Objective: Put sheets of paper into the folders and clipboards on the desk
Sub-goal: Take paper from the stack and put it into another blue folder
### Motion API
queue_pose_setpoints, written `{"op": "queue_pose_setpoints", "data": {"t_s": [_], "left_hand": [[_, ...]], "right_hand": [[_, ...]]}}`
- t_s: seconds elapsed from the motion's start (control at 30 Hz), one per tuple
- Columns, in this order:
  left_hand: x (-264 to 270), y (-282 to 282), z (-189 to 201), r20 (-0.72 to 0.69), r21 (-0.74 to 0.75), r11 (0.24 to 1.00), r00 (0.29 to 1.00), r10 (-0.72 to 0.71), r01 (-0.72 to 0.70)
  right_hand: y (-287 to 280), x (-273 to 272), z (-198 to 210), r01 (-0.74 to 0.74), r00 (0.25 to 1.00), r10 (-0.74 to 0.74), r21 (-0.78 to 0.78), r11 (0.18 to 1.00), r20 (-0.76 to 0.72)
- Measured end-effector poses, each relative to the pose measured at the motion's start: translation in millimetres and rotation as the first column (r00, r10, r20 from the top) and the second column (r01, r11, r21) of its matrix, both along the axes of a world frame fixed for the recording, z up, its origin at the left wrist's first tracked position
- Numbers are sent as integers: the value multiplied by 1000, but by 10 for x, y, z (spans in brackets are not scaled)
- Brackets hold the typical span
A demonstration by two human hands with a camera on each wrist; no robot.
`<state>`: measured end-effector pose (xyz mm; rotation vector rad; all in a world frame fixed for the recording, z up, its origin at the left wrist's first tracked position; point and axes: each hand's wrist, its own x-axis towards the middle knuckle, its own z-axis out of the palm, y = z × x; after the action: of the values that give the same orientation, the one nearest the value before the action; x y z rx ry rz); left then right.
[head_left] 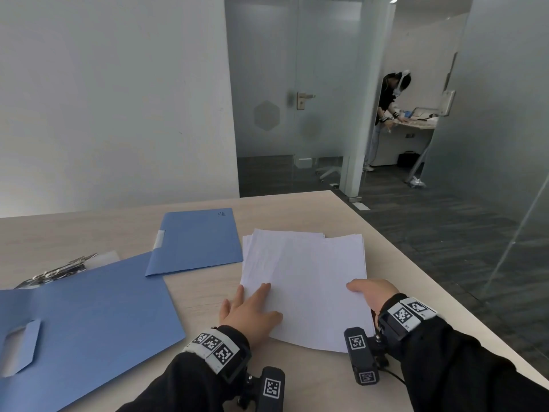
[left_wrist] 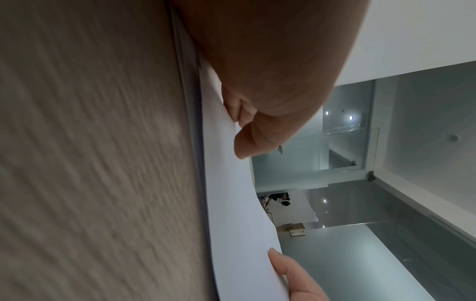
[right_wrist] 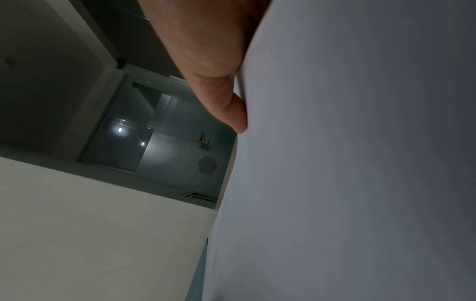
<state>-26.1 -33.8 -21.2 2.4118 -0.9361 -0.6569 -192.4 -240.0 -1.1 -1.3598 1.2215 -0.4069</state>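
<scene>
The wood-grain tabletop (head_left: 341, 212) carries everything. Well to the left of the left grip lies an open blue folder (head_left: 89, 316); beyond it, a closed blue folder (head_left: 196, 242), and a metal clipboard clip (head_left: 56, 272) farther left still. The stack of white paper (head_left: 306, 281) lies between both grips. The left hand (head_left: 249, 313) rests flat on its near left edge, fingers straight. The right hand (head_left: 372, 292) pinches the near right edge, thumb (right_wrist: 231, 110) on top, fingers beneath out of sight.
</scene>
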Motion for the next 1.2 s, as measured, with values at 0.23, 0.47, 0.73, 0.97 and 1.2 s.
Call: {"op": "queue_pose_setpoints", "data": {"t_s": [0.23,0.47,0.73,0.97,1.2], "left_hand": [[-57,1,84,93,6,999,994,-49,48],[-37,31,123,18,-96,995,1000,3,-1],[48,188,481,-282,-596,761,954,102,-257],[-211,386,675,-387,-802,507,921,-39,-315],[-355,509,490,-415,-787,548,901,-127,-285]], "right_hand": [[-3,-50,18,-20,999,21,-46,999,36],[114,-334,60,8,984,5,-67,998,179],[477,-532,269,-58,847,74,-47,997,527],[684,-497,262,-148,717,141,-49,988,683],[803,-531,165,-284,673,259,-82,955,693]]}}
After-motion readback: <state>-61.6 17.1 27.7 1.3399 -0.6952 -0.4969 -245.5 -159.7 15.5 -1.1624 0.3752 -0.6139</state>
